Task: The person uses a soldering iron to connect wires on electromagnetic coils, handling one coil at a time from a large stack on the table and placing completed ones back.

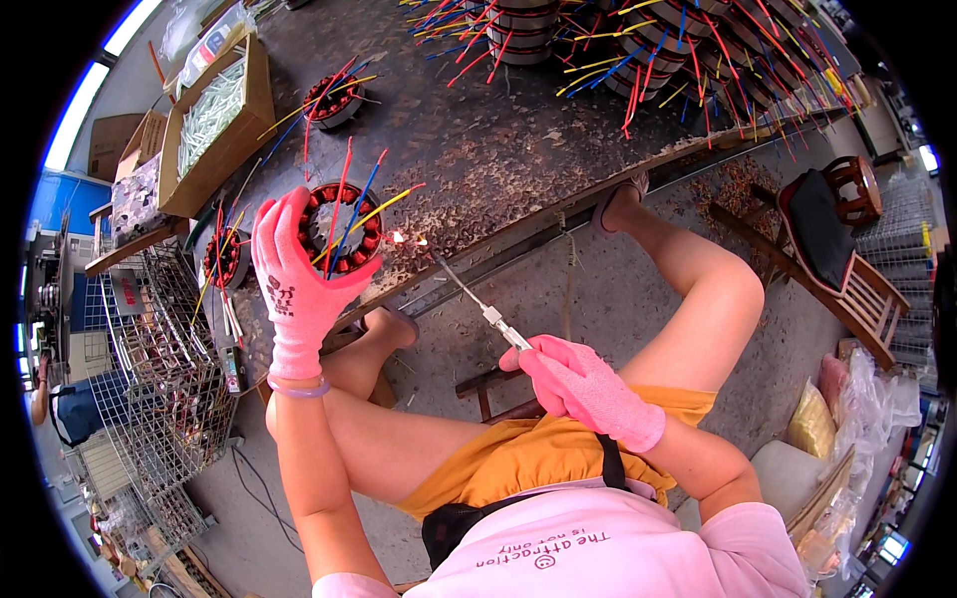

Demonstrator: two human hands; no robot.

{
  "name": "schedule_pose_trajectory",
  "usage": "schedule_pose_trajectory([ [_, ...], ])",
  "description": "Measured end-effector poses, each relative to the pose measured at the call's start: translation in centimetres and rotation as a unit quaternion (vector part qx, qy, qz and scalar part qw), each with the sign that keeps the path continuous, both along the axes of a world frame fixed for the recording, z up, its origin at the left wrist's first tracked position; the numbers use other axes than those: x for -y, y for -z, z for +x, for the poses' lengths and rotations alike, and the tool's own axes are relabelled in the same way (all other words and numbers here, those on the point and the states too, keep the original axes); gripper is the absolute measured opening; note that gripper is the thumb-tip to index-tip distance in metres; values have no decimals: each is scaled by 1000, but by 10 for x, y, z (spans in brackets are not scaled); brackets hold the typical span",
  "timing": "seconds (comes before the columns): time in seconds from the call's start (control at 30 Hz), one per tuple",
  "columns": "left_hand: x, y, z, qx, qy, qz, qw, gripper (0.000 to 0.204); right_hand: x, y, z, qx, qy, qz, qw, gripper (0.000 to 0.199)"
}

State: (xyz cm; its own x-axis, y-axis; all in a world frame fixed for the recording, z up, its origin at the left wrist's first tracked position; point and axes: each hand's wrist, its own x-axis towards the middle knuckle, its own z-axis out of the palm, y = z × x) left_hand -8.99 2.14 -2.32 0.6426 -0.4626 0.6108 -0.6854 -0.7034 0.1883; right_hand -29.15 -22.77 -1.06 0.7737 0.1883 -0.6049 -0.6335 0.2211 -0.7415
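My left hand (295, 261), in a pink glove, curls round the near side of a motor stator (319, 221) at the table's front edge. The stator is a ring of copper windings, with red, blue and yellow wires sticking up. In my right hand (588, 389), also gloved in pink, is a slim torch-like tool (490, 315) with a long thin metal nozzle. Its tip points at the stator's right side, and small bright orange glows show between tip and stator. Whether they touch is too small to tell.
Another stator (335, 103) lies farther back, and one more (225, 257) sits left of my left hand. Stacked stators (638, 50) with many wires fill the far right. A wooden box (219, 130) holds thin white sleeves. Wire racks (150, 369) stand at left, a wooden chair (827, 259) at right.
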Motion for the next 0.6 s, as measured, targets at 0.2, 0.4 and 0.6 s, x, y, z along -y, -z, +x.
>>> schedule_pose_trajectory([
  [0.2,1,-1,0,-1,5,-3,1000,97,0,-2,-1,-2,4,4,1000,31],
  [0.4,1,-4,-1,-49,-5,-12,999,95,3,-2,-2,-13,1,-12,1000,32],
  [0.6,-6,-10,0,-218,50,-23,974,91,10,2,-6,-15,29,-12,999,32],
])
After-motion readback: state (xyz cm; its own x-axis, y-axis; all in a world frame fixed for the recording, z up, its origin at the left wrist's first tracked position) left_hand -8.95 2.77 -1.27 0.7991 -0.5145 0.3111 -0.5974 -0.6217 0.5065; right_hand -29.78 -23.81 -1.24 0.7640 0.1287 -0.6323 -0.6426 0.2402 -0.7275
